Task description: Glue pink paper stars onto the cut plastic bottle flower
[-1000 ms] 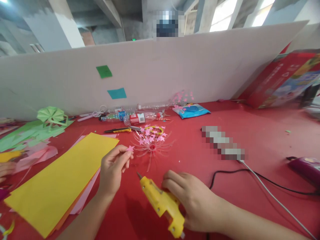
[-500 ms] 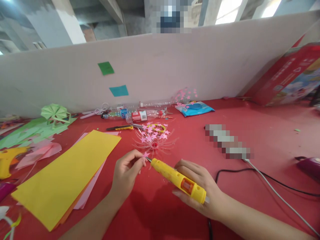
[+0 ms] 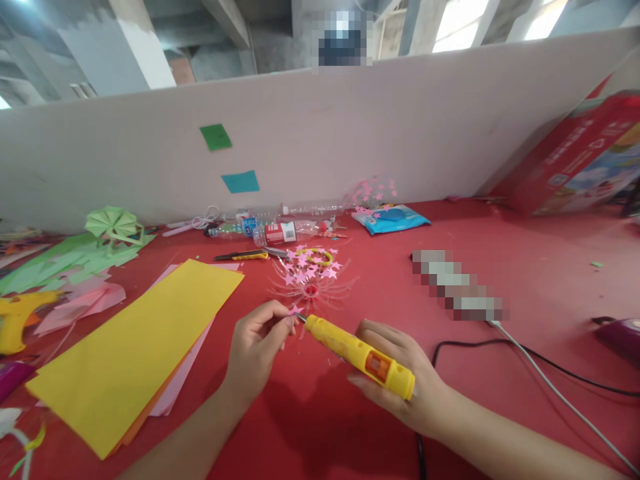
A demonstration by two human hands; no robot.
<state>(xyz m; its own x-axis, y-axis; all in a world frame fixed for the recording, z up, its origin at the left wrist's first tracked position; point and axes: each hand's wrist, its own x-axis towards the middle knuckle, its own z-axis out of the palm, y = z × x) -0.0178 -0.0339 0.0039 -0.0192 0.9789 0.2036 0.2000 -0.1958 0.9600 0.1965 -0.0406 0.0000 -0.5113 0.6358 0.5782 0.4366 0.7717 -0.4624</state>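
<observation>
Between thumb and fingertips, my left hand (image 3: 261, 343) pinches a small pink paper star (image 3: 296, 310). My right hand (image 3: 400, 373) is wrapped round a yellow hot glue gun (image 3: 350, 350), whose metal nozzle points left and meets the star or lies right against it. Just beyond my hands stands a clear plastic piece cut into thin curling strips (image 3: 311, 291), with several pink stars on its strip ends. Its red centre faces me. The glue gun's grip is mostly hidden by my right fingers.
Yellow paper sheets (image 3: 150, 340) lie at left, beside green paper (image 3: 65, 260) and another yellow glue gun (image 3: 23, 320). Behind are a box cutter (image 3: 243, 255), scissors (image 3: 320, 255), plastic bottles (image 3: 280, 233) and a blue wipes pack (image 3: 393, 219). Cables (image 3: 545, 370) run at right.
The view has shifted very slightly. Both hands keep almost the same pose, with the glue gun's nozzle still at the pink star.
</observation>
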